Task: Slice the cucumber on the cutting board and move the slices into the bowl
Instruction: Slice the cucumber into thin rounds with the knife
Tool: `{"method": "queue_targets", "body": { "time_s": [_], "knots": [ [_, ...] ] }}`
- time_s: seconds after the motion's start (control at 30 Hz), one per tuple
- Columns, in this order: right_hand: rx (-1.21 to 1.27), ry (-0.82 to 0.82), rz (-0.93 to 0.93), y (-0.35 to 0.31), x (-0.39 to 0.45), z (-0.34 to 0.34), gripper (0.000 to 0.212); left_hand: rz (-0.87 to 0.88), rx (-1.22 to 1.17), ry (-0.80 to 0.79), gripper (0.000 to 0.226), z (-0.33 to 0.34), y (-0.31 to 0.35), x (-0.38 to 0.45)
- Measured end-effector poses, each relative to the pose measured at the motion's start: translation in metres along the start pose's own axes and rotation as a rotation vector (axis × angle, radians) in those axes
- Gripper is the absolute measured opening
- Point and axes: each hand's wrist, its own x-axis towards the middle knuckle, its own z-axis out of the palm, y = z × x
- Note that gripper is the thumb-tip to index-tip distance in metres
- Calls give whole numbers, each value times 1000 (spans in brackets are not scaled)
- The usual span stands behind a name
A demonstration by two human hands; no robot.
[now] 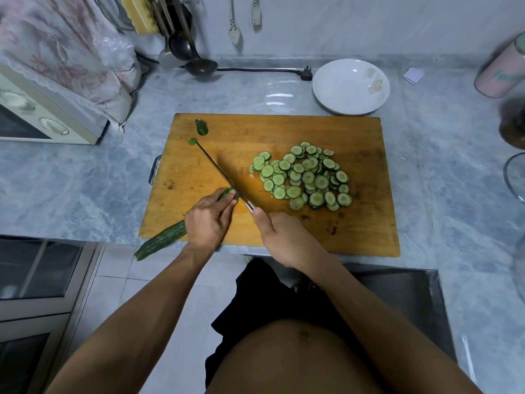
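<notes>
While left hand pins cucumber near board front-left corner, fingers curled, right hand grips knife, fist closed.

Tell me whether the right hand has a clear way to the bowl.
Probably yes. The bowl sits beyond the cutting board with nothing tall between, but the right hand holds the knife and must free itself first.

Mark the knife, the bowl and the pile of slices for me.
knife (216, 166): head view, middle of the blade.
bowl (321, 89): head view, bare left rim.
pile of slices (308, 177): head view, a slice at the pile's centre.
</notes>
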Motion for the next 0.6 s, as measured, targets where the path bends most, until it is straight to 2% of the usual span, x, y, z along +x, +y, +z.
{"method": "queue_targets", "body": {
  "time_s": [0.2, 0.4, 0.6],
  "knots": [
    [1, -1, 41, 2, 15, 13, 62, 32, 15, 10, 33, -1, 1, -1],
    [-11, 21, 60, 2, 26, 25, 55, 28, 8, 17, 35, -2, 2, -1],
    [30, 48, 57, 5, 27, 12, 63, -24, -113, -7, 24, -2, -1, -3]
  ]
}}
